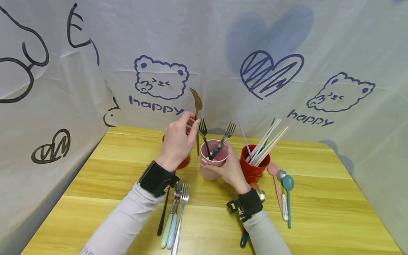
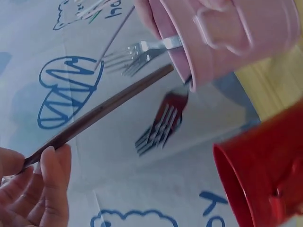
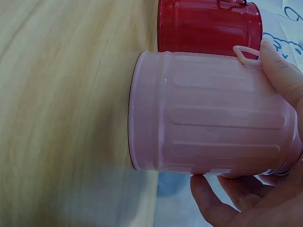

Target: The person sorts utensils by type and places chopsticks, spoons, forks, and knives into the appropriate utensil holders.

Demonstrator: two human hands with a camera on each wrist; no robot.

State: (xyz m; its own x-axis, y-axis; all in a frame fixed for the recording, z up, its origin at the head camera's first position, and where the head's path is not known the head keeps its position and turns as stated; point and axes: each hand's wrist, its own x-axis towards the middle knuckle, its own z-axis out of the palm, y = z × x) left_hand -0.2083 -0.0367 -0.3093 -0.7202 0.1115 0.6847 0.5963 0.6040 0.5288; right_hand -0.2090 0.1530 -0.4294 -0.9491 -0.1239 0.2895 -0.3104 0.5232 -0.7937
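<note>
My left hand (image 1: pixel 176 141) pinches a brown fork (image 1: pixel 198 102) upright, tines up. Its handle hangs beside the rim of a pink bucket (image 1: pixel 210 173); in the left wrist view the bare handle end (image 2: pixel 165 71) comes close to the bucket's mouth. My right hand (image 1: pixel 232 170) grips that bucket near its rim, thumb on one side and fingers on the other, as the right wrist view shows. Inside the bucket lean a dark fork (image 1: pixel 203 129) and a silver-headed fork (image 1: pixel 228 130), tines upward.
A red bucket (image 1: pixel 255 173) of straws stands to the right, another red bucket (image 1: pixel 184 163) behind my left wrist. Several forks (image 1: pixel 185 193) lie at front left. Right of the straws lie a pink spoon (image 1: pixel 272 169), a silver spoon (image 1: pixel 282 175) and a teal spoon (image 1: pixel 288 183).
</note>
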